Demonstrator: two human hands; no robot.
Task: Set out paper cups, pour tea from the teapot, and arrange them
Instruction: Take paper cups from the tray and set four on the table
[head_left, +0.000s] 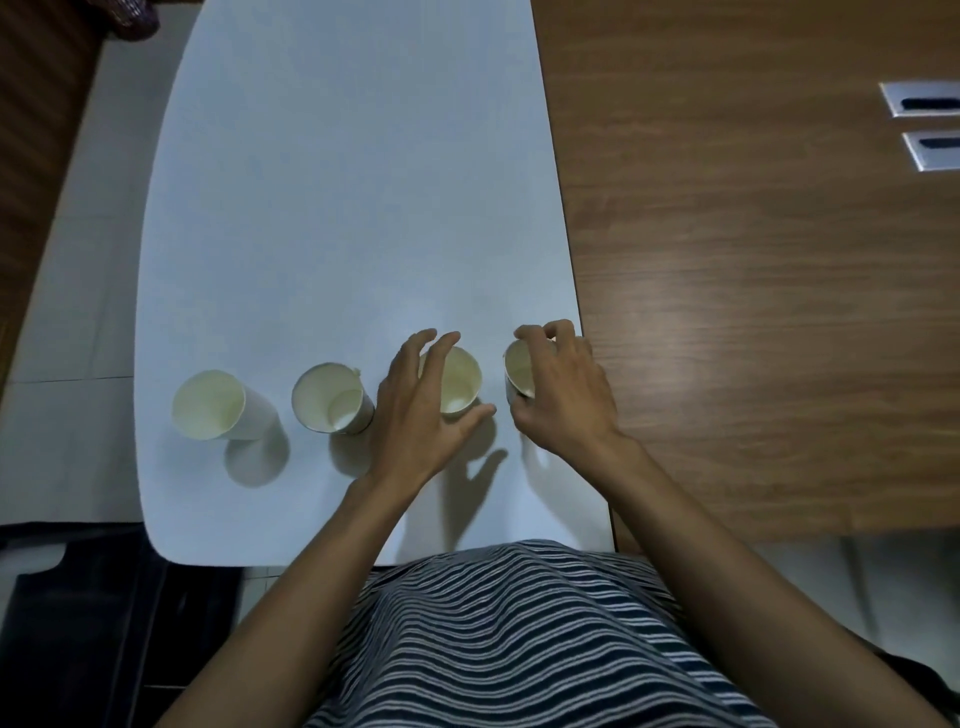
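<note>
Four paper cups stand in a row along the white mat's (353, 182) near edge. My left hand (421, 410) cups the third cup (457, 379) loosely; my right hand (561, 389) pinches the fourth cup (519, 371) by the mat's right edge — spacing them, I judge. Open mat beyond; no teapot visible.

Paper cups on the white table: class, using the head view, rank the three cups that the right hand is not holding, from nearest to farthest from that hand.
Measured from the right hand:
1. Third cup from the left, just left of that hand, with the left hand around it.
2. Second cup from the left, standing free, left of the left hand.
3. Leftmost cup, near the white table's left edge.
</note>
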